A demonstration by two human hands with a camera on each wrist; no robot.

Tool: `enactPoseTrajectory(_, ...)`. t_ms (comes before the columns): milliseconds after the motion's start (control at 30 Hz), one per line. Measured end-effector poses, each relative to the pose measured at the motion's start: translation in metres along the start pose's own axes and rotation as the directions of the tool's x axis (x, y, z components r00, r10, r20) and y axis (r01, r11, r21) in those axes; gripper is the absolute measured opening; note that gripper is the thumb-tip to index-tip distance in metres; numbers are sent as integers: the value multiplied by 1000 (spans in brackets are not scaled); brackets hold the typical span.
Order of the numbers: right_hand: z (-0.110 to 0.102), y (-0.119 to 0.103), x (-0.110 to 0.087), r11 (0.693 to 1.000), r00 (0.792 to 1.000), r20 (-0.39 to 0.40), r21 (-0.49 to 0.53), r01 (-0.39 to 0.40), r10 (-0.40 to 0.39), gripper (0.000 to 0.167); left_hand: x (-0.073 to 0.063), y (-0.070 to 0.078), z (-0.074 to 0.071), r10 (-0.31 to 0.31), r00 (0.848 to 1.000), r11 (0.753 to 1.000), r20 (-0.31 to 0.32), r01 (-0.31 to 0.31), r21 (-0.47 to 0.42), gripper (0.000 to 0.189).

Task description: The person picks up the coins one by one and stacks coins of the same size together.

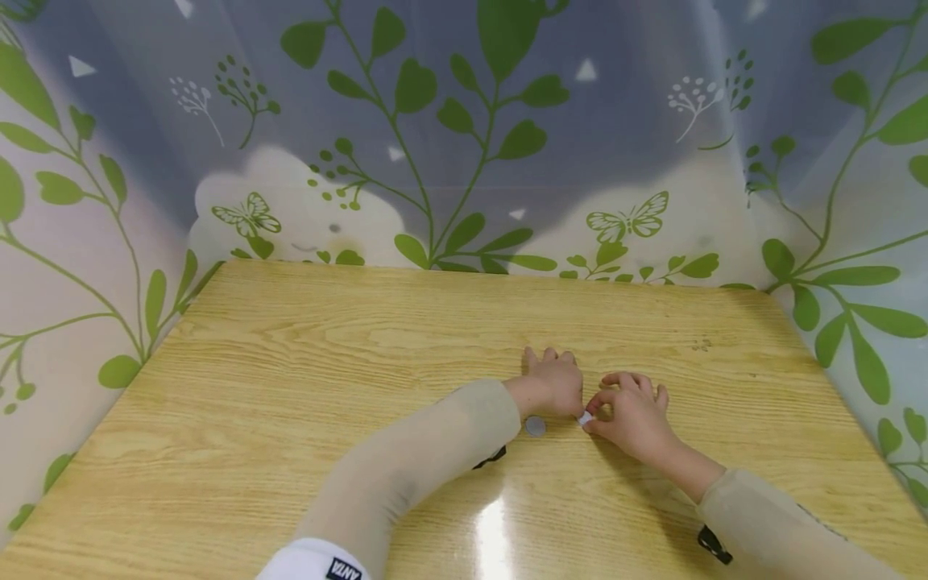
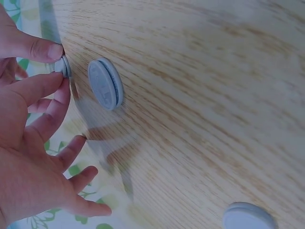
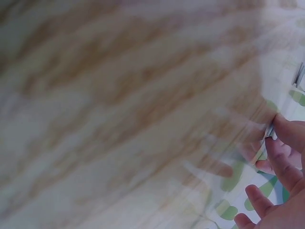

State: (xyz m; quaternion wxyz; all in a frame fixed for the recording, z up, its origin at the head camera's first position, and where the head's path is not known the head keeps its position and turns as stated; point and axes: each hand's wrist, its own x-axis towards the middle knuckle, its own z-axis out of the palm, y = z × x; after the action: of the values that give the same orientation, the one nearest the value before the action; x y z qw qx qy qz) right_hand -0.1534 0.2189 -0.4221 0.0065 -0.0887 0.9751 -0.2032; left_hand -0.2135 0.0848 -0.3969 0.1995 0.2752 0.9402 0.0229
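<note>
My left hand (image 1: 554,383) and right hand (image 1: 634,415) meet over the right half of the wooden table. Between their fingertips is a small silvery coin (image 1: 585,418), also visible as a coin (image 2: 66,66) in the left wrist view. Right thumb and index finger pinch it, the other fingers spread. The left hand's thumb side meets the coin's other side, its grip partly hidden from the head. Just left lies another coin (image 1: 535,426) on the table; the left wrist view shows this coin (image 2: 102,85) with a doubled edge, perhaps a reflection.
A further round grey piece (image 2: 249,218) lies at the bottom of the left wrist view. The glossy wooden table (image 1: 290,362) mirrors the hands. A leaf-patterned curtain (image 1: 449,161) encloses its back and sides.
</note>
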Motion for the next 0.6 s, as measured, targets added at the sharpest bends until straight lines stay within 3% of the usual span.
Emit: enactPoseTrajectory(600,-3,-5,-9,988,991,-61,-110,110,-117,6,0,-2,3,1,1000,999,-11,-1,-45,16)
